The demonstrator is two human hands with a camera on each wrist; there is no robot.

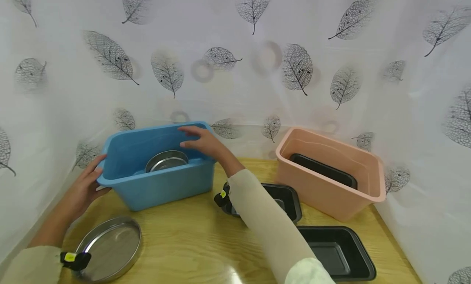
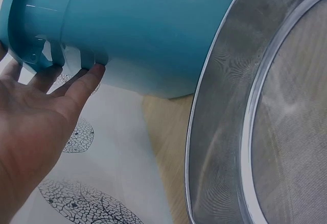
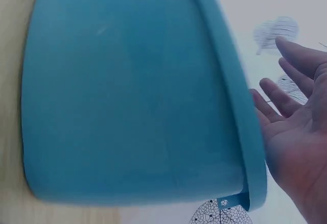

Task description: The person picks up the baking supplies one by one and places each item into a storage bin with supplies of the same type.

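A blue plastic bin [image 1: 173, 186] stands at the back left of the table. My left hand [image 1: 85, 190] grips its left end at the rim; in the left wrist view several fingers [image 2: 84, 83] reach under that rim from outside. My right hand [image 1: 202, 143] is over the bin's right end, fingers spread and loosely bent, holding nothing. In the right wrist view that hand [image 3: 301, 117] is beside the blue rim [image 3: 237, 101]; contact is unclear. Inside the bin lies a round metal pan or sieve [image 1: 167, 159]. A round mesh sieve [image 1: 112, 247] rests on the table near my left forearm.
A pink bin [image 1: 312, 190] at the back right holds a black pan [image 1: 324, 169]. Two black loaf pans [image 1: 292, 202] lie on the wooden table [image 1: 184, 243], one partly behind my right sleeve, the other [image 1: 353, 251] nearer. A leaf-print curtain [image 1: 235, 100] hangs behind.
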